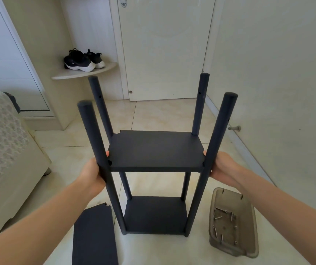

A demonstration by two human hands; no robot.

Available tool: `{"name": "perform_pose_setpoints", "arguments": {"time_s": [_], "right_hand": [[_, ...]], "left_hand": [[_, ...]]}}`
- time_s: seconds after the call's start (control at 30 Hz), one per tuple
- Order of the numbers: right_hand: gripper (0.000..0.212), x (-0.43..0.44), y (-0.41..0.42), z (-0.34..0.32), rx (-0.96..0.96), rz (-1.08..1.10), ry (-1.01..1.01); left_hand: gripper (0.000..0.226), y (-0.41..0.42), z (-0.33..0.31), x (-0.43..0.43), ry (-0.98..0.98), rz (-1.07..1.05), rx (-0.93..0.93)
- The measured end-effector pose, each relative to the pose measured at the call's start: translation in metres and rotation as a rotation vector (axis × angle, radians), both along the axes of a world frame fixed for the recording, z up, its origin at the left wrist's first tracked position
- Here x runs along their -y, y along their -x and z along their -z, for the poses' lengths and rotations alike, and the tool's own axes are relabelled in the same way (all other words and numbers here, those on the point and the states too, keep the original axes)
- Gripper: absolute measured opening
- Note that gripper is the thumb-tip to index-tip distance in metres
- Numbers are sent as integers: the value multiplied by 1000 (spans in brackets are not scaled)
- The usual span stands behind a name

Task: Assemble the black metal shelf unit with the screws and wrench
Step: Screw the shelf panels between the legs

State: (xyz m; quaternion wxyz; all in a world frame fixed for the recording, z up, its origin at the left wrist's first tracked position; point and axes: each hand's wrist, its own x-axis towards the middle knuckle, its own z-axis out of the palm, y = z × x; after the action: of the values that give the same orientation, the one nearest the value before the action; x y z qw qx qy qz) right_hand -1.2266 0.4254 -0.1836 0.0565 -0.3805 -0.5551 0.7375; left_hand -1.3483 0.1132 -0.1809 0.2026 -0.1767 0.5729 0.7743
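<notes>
The black shelf unit stands upright on the tiled floor, with a bottom panel (155, 215) and four round poles. A middle shelf panel (156, 150) sits level between the poles. My left hand (93, 174) grips the near left pole (96, 142) at that panel's corner. My right hand (223, 166) grips the near right pole (218, 138) at the opposite corner. A third loose black panel (94, 238) lies flat on the floor at the lower left. Several screws (225, 224) lie in a smoky plastic tray (249, 211) at the lower right. No wrench is visible.
A bed with a lace cover (2, 142) stands to the left. A white door (164, 48) and wall close off the back and right, with a doorstop (234, 128) near the baseboard. Black sneakers (83, 60) sit on a corner ledge.
</notes>
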Motion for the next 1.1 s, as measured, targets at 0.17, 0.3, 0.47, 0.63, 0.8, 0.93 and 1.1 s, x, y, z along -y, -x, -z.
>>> {"name": "perform_pose_setpoints", "arguments": {"time_s": [0.17,0.3,0.47,0.63,0.8,0.93,1.1], "right_hand": [[32,-6,15,2,-11,-9,-31],[31,-8,14,11,-19,-49,-38],[32,-6,1,22,-14,-83,-64],[28,2,-4,25,0,-94,-129],[27,4,-4,29,62,-105,-187],[25,7,-7,32,106,-124,-206],[29,11,-12,32,119,-167,-159]], "left_hand": [[24,26,0,-8,8,74,-13],[35,29,8,-5,64,134,-59],[39,19,21,6,110,201,-75],[34,18,37,13,108,186,-87],[35,21,51,13,153,147,-82],[32,23,62,14,162,145,-60],[26,24,67,12,157,129,-32]]}}
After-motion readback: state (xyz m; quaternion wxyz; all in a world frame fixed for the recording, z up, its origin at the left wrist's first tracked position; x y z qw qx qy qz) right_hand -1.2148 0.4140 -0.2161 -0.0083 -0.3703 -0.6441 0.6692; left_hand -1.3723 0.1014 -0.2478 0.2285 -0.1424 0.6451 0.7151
